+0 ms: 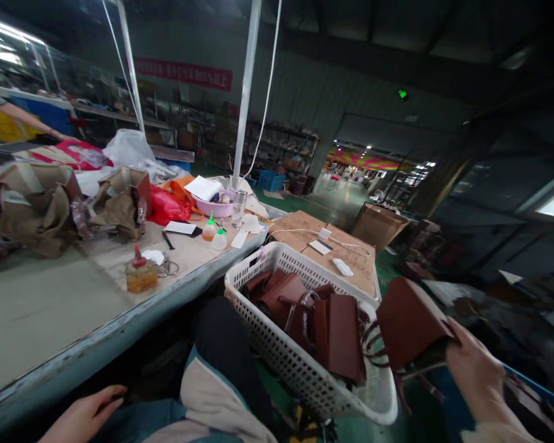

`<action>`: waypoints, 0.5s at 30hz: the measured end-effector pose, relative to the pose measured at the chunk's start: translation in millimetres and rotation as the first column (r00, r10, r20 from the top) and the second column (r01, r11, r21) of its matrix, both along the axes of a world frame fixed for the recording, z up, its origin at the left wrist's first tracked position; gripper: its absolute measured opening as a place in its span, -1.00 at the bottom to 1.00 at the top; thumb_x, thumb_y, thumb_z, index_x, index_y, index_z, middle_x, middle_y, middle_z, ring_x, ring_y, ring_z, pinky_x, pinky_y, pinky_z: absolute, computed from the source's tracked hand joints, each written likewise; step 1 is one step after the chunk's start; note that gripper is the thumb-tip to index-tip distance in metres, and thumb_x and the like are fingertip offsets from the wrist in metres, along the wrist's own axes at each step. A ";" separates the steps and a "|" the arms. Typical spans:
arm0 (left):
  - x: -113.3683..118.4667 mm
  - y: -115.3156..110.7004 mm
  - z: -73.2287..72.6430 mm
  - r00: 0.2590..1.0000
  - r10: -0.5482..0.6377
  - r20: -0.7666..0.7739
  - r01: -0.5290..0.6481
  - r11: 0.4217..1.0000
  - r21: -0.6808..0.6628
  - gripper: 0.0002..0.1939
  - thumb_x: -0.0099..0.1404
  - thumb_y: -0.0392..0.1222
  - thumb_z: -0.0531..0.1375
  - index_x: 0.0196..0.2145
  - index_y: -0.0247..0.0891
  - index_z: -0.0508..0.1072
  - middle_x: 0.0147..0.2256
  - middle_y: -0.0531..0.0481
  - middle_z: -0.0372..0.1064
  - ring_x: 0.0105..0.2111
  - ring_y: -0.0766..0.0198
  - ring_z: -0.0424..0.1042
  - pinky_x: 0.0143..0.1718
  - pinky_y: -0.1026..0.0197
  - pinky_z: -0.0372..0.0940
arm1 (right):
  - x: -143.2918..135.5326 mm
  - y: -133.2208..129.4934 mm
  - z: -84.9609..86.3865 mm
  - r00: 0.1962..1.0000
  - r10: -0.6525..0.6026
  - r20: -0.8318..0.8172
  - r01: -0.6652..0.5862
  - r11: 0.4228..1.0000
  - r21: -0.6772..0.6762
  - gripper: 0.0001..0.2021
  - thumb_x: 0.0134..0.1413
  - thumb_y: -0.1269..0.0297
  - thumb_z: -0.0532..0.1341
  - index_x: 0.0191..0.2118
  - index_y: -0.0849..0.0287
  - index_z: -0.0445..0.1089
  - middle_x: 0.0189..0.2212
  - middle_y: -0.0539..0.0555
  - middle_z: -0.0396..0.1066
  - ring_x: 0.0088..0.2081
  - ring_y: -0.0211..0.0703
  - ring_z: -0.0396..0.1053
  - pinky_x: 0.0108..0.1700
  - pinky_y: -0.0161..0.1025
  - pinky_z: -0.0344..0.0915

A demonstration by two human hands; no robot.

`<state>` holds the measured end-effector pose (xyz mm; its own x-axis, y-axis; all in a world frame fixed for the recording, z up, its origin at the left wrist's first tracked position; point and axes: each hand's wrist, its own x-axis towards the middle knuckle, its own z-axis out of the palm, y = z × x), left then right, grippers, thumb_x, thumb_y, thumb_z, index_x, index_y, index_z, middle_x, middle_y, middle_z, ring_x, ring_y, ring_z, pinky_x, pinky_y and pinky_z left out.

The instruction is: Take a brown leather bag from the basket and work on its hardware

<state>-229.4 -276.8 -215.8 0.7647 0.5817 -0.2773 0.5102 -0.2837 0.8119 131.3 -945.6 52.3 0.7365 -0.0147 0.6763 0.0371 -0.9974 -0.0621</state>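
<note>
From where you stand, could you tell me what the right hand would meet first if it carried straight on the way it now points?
The right hand holds a brown leather bag and points left towards the white basket. Going straight on, the bag would probably meet the brown bags stacked in the basket first, though depth is hard to judge here.

Counts at the bench and the basket beside it

One white perforated basket (277, 351) holds brown leather bags (337, 335); at least five show, packed too tightly to count surely, and one more brown bag (409, 320) sits in the right hand (475, 369). Two hands show, with the left hand (85, 415) low at the frame's edge. On the bench (37, 314): one amber glue jar (141, 275), two small squeeze bottles (208, 229), one pink bowl (216, 208), one clear glass (239, 208), two brown paper bundles (120, 203). One cardboard box (323, 249) carries three small white items (342, 267).
</note>
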 end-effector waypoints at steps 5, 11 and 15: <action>-4.8 0.5 2.3 0.999 -0.037 -0.030 0.038 0.999 0.009 -0.76 -0.14 0.07 0.26 -0.46 0.01 0.58 -0.37 0.27 0.56 -0.18 0.06 0.48 -0.05 0.18 0.24 | -27.3 58.0 57.3 0.966 0.129 0.226 -0.120 0.991 -0.054 -0.53 0.11 0.37 0.03 0.15 0.05 0.31 0.05 0.07 0.39 0.00 -0.04 0.39 -0.22 -0.15 0.31; -9.3 -4.2 15.5 0.998 -0.007 -0.059 0.010 0.998 0.057 -0.74 -0.07 0.00 0.20 -0.41 -0.08 0.57 -0.32 0.20 0.56 -0.15 0.09 0.47 -0.05 0.22 0.23 | -22.5 110.6 120.5 0.995 0.055 0.089 -0.034 0.973 -0.226 -0.56 0.21 0.27 -0.02 0.17 0.06 0.28 0.10 0.08 0.35 -0.15 -0.01 0.43 -0.36 -0.10 0.18; -13.0 -10.3 28.8 0.999 -0.047 -0.010 0.048 0.996 0.082 -0.68 -0.08 0.02 0.19 -0.39 -0.14 0.58 -0.26 -0.01 0.57 -0.14 0.02 0.47 -0.05 0.18 0.25 | -17.6 115.8 140.3 0.967 0.062 0.246 -0.001 0.971 -0.240 -0.55 0.22 0.31 -0.05 0.19 0.09 0.26 0.05 0.13 0.39 -0.08 0.00 0.40 -0.40 -0.10 0.18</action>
